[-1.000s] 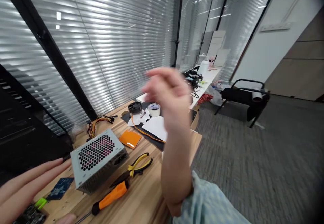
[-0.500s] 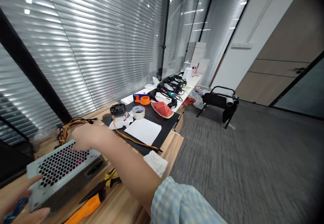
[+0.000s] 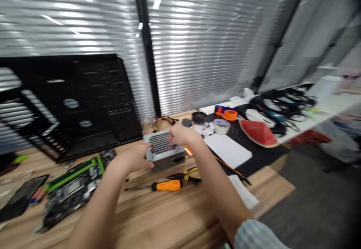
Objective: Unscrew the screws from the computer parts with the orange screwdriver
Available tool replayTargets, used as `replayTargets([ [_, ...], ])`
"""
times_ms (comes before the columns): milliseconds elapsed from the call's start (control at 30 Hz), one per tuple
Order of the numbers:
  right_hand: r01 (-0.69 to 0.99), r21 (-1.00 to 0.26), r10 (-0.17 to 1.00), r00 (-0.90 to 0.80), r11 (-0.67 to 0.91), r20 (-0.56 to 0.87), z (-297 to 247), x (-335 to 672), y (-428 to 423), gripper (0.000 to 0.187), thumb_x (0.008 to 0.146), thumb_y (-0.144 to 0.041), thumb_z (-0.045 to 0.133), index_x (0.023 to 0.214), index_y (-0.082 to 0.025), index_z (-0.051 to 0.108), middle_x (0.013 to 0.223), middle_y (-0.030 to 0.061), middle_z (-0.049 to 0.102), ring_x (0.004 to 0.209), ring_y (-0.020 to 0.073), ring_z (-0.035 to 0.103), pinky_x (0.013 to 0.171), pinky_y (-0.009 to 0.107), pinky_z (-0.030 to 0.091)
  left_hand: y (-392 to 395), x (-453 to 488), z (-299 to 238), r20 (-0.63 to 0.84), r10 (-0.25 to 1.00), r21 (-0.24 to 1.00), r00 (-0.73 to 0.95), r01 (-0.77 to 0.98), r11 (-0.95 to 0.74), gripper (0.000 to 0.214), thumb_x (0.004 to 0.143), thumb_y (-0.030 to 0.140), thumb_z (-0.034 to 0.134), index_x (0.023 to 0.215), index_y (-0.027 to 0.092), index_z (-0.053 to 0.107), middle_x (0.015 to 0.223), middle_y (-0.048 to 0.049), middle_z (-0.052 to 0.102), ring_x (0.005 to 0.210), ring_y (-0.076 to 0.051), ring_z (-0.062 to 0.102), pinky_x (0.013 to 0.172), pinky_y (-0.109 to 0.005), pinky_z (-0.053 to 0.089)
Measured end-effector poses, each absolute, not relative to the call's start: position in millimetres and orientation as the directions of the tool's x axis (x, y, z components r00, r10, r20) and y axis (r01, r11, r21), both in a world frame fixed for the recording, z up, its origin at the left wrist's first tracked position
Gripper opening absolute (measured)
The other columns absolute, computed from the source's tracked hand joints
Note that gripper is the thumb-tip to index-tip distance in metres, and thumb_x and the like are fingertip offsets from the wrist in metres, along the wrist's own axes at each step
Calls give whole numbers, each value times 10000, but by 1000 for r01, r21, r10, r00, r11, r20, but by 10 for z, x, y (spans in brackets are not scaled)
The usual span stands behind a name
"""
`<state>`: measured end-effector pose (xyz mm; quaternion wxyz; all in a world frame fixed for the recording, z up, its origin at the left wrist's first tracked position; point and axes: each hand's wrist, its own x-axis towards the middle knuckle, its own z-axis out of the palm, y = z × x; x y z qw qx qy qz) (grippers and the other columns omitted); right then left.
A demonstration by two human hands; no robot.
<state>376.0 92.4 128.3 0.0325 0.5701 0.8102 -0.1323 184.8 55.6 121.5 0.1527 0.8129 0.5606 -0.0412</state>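
Between my two hands a grey metal computer power supply (image 3: 162,149) with a honeycomb vent sits on the wooden table. My left hand (image 3: 134,157) grips its left end, thumb low on the front edge and fingers at the top corner. My right hand (image 3: 182,134) is closed over its far right corner; the fingertips are partly hidden. Its bundled cables (image 3: 165,120) lie behind it. In front rest an orange-handled screwdriver (image 3: 167,185) and yellow-black pliers (image 3: 186,175).
To the left stand a black computer case (image 3: 96,98) and a circuit board (image 3: 75,187) with green slots. Right of my hands are a black fan (image 3: 199,117), a tape roll (image 3: 221,126), white paper (image 3: 227,149) and a red watermelon-shaped piece (image 3: 259,132). Black headsets (image 3: 279,108) lie farther off.
My view has swung left, bringing the computer case and circuit board into sight. Both hands stay on the power supply, which now appears near the middle of the view.
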Motion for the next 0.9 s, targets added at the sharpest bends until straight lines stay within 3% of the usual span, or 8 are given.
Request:
replayTargets([
  [233, 947, -159, 924, -311, 280, -223, 1283, 3757, 915, 197, 805, -157, 645, 975, -126, 740, 1025, 121, 738, 904, 201, 689, 699, 221, 491, 566, 1780, 1259, -293, 900, 169, 323, 944, -284, 554, 705, 345, 715, 1222, 183, 595, 1197, -105, 679, 1046, -271, 657, 828, -296, 499],
  [400, 963, -167, 947, -243, 211, -209, 1205, 3849, 999, 224, 783, -207, 688, 982, -115, 732, 1022, 138, 731, 906, 231, 685, 697, 247, 484, 596, 1768, 1250, -299, 893, 184, 336, 939, -291, 584, 685, 330, 744, 1227, 178, 588, 1248, -116, 657, 1099, -281, 638, 850, -313, 502],
  [567, 961, -224, 969, -200, 165, -145, 1104, 3909, 1099, 268, 844, -184, 586, 1073, -120, 710, 1150, 157, 699, 1032, 246, 664, 791, 255, 484, 634, 1714, 1214, -283, 890, 230, 357, 926, -298, 600, 662, 348, 757, 1214, 185, 587, 1276, -109, 648, 1133, -276, 624, 887, -294, 489],
  [633, 961, -241, 977, -167, 132, -130, 1093, 3896, 1113, 275, 850, -152, 558, 1074, -100, 708, 1168, 187, 688, 1061, 260, 659, 830, 268, 484, 674, 1704, 1170, -259, 901, 256, 348, 924, -284, 616, 702, 465, 710, 1225, 169, 575, 1262, -130, 651, 1112, -290, 631, 877, -314, 495],
  [767, 954, -297, 988, -84, 42, -132, 1083, 3849, 1122, 277, 883, -154, 500, 1060, -69, 695, 993, 212, 728, 905, 252, 711, 789, 288, 505, 807, 1733, 1040, -176, 948, 435, 265, 885, -167, 726, 828, 712, 402, 1246, 139, 557, 1243, -158, 660, 1101, -298, 641, 888, -334, 496],
  [900, 933, -358, 991, -4, -45, -134, 1046, 3833, 1152, 301, 905, -174, 459, 1098, -52, 654, 902, 207, 733, 746, 230, 722, 737, 296, 518, 933, 1771, 913, -171, 980, 534, 105, 846, 3, 908, 819, 771, 344, 1375, 63, 460, 1434, -238, 488, 1248, -344, 551, 967, -360, 464],
])
